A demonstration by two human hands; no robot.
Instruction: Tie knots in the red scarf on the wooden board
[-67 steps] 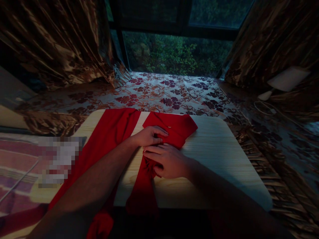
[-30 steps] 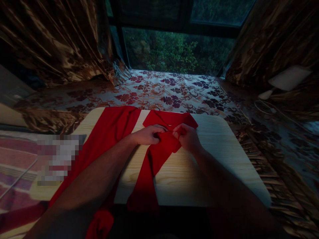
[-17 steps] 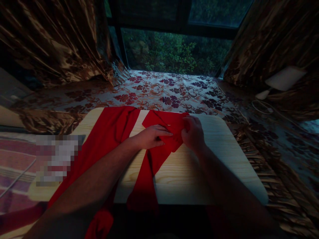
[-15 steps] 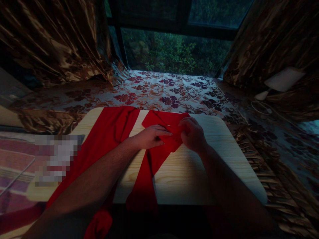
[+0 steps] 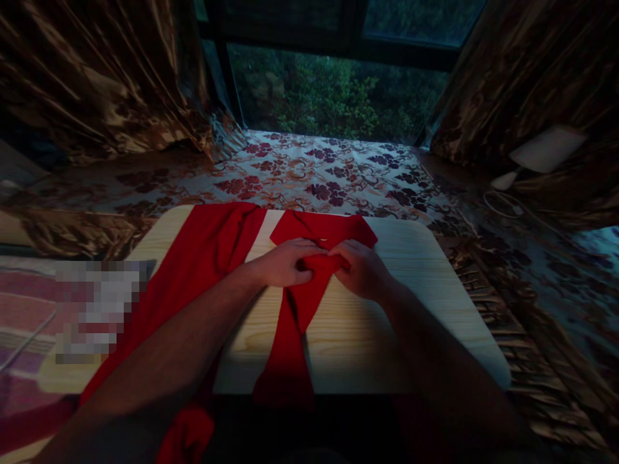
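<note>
A strip of red cloth (image 5: 313, 303) is folded over itself near the far edge of a pale wooden table (image 5: 367, 345), with one end trailing toward me past the near edge. My left hand (image 5: 289, 262) grips the cloth from the left, thumb below and fingers above. From the right, my right hand (image 5: 362, 267) pinches the same fold, close to the left fingertips. Beyond the hands, the cloth spreads flat with two pointed corners. A wider length of red cloth (image 5: 193, 270) runs under my left forearm, down the table's left side.
Behind the table is a ledge covered with flowered fabric (image 5: 329, 154), below a window (image 5: 329, 96). Brown curtains (image 5: 120, 84) hang at both sides. A white lamp (image 5: 549, 149) with a cord stands at right. A striped cloth (image 5: 26, 303) lies at left.
My right hand has moved left and toward me, drawing the flap inward and uncovering the far right corner. Both hands now close on the bunched fold. The view has shifted slightly.
</note>
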